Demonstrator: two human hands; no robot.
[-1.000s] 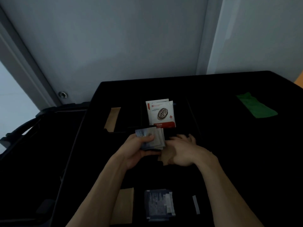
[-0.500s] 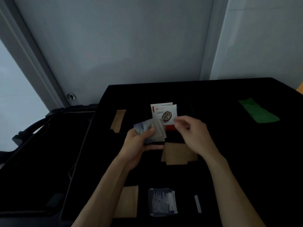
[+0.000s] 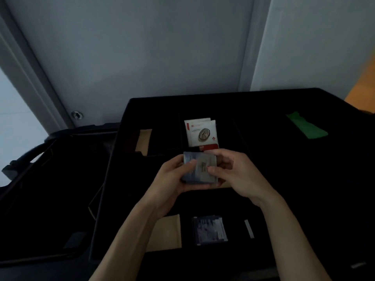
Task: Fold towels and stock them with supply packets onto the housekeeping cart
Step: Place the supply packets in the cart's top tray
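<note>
Grey packets (image 3: 199, 169), perhaps 3, sit gripped between left hand (image 3: 172, 179) and right hand (image 3: 233, 173); squaring edges first should ease slotting into the tray (image 3: 263, 159).

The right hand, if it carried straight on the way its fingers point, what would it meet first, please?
The right hand points leftward and already grips the stack of grey packets; beyond it, probably the left hand.

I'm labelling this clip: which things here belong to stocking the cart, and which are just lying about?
Part of the job:
- grey packets, held by left hand and right hand
- white and red packets standing in a compartment
- dark packets nearer the person
- black tray

Lying about:
- green cloth
- small white strip
</note>
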